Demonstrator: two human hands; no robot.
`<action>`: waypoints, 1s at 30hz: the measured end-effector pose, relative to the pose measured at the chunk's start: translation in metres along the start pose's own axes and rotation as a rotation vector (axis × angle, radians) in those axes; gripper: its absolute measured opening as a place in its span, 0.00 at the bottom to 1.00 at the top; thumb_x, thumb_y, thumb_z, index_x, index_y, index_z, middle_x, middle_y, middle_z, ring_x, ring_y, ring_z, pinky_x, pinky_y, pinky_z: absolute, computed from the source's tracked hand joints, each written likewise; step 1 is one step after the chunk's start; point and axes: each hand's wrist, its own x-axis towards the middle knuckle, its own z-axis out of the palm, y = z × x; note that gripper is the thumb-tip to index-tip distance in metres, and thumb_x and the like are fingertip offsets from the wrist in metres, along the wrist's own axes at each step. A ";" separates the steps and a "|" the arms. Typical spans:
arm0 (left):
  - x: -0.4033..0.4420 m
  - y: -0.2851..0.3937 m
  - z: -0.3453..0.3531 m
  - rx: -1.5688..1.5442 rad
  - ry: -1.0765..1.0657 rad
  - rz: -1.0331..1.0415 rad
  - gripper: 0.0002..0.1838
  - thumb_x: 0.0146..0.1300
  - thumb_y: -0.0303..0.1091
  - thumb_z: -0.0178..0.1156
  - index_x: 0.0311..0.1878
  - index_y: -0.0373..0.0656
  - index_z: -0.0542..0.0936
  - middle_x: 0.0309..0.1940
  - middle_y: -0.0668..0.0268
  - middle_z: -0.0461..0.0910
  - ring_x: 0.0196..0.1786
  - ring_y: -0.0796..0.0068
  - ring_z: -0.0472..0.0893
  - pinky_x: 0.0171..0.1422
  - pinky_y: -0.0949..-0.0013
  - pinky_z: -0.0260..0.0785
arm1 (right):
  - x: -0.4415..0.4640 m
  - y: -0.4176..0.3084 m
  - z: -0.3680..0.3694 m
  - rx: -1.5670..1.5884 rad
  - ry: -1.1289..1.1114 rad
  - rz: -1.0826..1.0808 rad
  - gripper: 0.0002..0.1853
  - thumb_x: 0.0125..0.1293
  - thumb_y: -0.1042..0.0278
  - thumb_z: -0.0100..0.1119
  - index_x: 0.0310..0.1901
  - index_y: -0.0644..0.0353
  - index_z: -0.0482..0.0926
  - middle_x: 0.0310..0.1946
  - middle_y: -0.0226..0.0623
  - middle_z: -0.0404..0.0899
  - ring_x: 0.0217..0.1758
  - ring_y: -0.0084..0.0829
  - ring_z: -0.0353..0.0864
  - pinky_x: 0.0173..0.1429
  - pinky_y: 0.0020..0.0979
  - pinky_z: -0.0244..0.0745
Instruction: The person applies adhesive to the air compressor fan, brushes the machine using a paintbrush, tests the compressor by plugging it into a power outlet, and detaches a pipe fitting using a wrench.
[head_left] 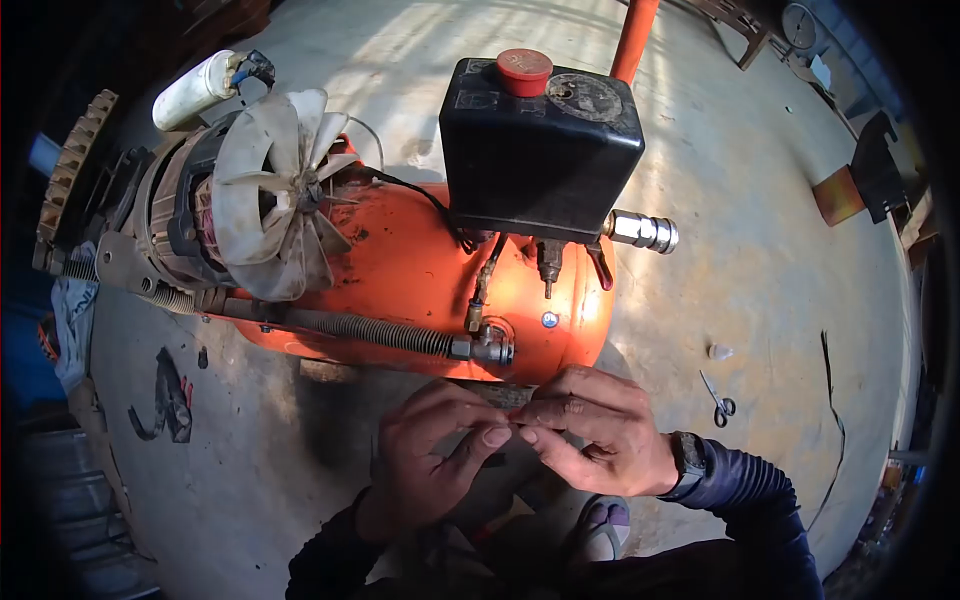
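My left hand (pixel 435 450) and my right hand (pixel 600 430) meet fingertip to fingertip at the front edge of an orange tank (pixel 400 250). Both are pinched closed on something small; a bit of red shows between the fingertips, too small to make out. Just beyond the hands, a brass fitting (pixel 490 348) with a ribbed metal tube (pixel 380 330) sits on the tank. A black box (pixel 540 150) with a red knob (pixel 525 72) stands on top of the tank. At the tank's left end is a motor with a white fan (pixel 285 190).
Scissors (pixel 720 402) and a small whitish piece (pixel 720 351) lie on the floor (pixel 760 250) at the right, with a black strip (pixel 835 420) farther right. Black and red items (pixel 172 395) lie at the left. My foot (pixel 605 525) shows below my hands.
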 end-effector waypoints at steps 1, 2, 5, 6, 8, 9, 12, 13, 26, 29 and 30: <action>0.004 -0.001 -0.003 0.095 0.037 0.047 0.06 0.60 0.29 0.70 0.40 0.39 0.86 0.32 0.65 0.81 0.32 0.69 0.77 0.36 0.70 0.69 | 0.002 0.005 0.001 -0.029 0.027 0.042 0.07 0.60 0.78 0.67 0.41 0.66 0.86 0.32 0.39 0.81 0.32 0.35 0.82 0.35 0.30 0.76; 0.008 -0.002 -0.005 0.099 0.037 0.041 0.06 0.60 0.29 0.70 0.40 0.39 0.86 0.32 0.65 0.81 0.32 0.69 0.77 0.36 0.70 0.69 | 0.005 0.011 0.001 -0.057 0.053 0.084 0.07 0.60 0.79 0.67 0.40 0.67 0.87 0.32 0.40 0.82 0.32 0.33 0.82 0.35 0.29 0.75; 0.017 -0.005 -0.012 0.494 0.159 0.149 0.13 0.55 0.32 0.72 0.44 0.43 0.87 0.35 0.66 0.76 0.37 0.68 0.74 0.42 0.67 0.67 | 0.015 0.026 0.000 -0.029 0.087 0.192 0.08 0.60 0.81 0.66 0.41 0.67 0.87 0.33 0.41 0.82 0.32 0.32 0.81 0.36 0.29 0.75; 0.019 -0.006 -0.012 0.499 0.158 0.144 0.13 0.55 0.32 0.72 0.44 0.43 0.87 0.35 0.66 0.76 0.37 0.68 0.74 0.42 0.67 0.67 | 0.019 0.030 0.000 -0.019 0.103 0.247 0.08 0.60 0.81 0.65 0.42 0.67 0.87 0.33 0.41 0.82 0.32 0.32 0.81 0.36 0.29 0.75; 0.024 -0.008 -0.010 0.664 0.145 0.196 0.17 0.54 0.36 0.73 0.48 0.44 0.87 0.36 0.66 0.73 0.40 0.67 0.72 0.46 0.65 0.65 | 0.025 0.038 0.001 -0.018 0.096 0.201 0.09 0.60 0.82 0.65 0.42 0.67 0.86 0.33 0.41 0.81 0.32 0.32 0.81 0.36 0.29 0.75; 0.026 -0.009 -0.009 0.747 0.139 0.222 0.19 0.53 0.37 0.73 0.49 0.45 0.87 0.37 0.66 0.71 0.42 0.67 0.71 0.49 0.64 0.64 | 0.029 0.042 0.002 -0.022 0.091 0.153 0.09 0.61 0.82 0.64 0.43 0.67 0.86 0.33 0.41 0.81 0.32 0.32 0.80 0.36 0.29 0.75; 0.028 -0.011 -0.006 0.795 0.144 0.221 0.21 0.53 0.41 0.72 0.50 0.45 0.87 0.38 0.65 0.70 0.44 0.66 0.70 0.52 0.61 0.63 | 0.037 0.046 0.005 -0.009 0.072 0.133 0.10 0.61 0.80 0.64 0.44 0.67 0.86 0.35 0.41 0.81 0.34 0.35 0.81 0.38 0.31 0.75; 0.029 -0.012 -0.005 0.817 0.146 0.225 0.22 0.53 0.43 0.72 0.51 0.45 0.87 0.39 0.65 0.70 0.45 0.65 0.70 0.54 0.60 0.63 | 0.039 0.045 0.005 0.002 0.062 0.163 0.09 0.61 0.79 0.64 0.44 0.66 0.85 0.37 0.41 0.81 0.35 0.38 0.82 0.39 0.33 0.76; 0.037 -0.012 -0.012 0.794 0.100 0.171 0.21 0.50 0.42 0.73 0.48 0.46 0.87 0.40 0.65 0.70 0.45 0.64 0.70 0.52 0.61 0.64 | 0.051 0.047 0.007 -0.090 -0.024 0.140 0.07 0.61 0.80 0.63 0.41 0.67 0.85 0.29 0.42 0.77 0.30 0.41 0.78 0.35 0.35 0.72; 0.035 -0.015 -0.015 0.712 0.185 0.147 0.21 0.49 0.41 0.74 0.47 0.47 0.87 0.39 0.65 0.70 0.44 0.64 0.70 0.52 0.61 0.63 | 0.052 0.046 0.006 -0.099 -0.049 0.156 0.04 0.61 0.80 0.63 0.38 0.67 0.84 0.28 0.42 0.76 0.29 0.42 0.78 0.34 0.36 0.71; 0.035 -0.015 -0.016 0.712 0.188 0.146 0.21 0.49 0.41 0.74 0.47 0.47 0.87 0.39 0.65 0.70 0.44 0.64 0.70 0.52 0.61 0.63 | 0.052 0.045 0.006 -0.104 -0.061 0.163 0.03 0.61 0.80 0.63 0.36 0.68 0.83 0.28 0.43 0.76 0.29 0.43 0.77 0.34 0.36 0.71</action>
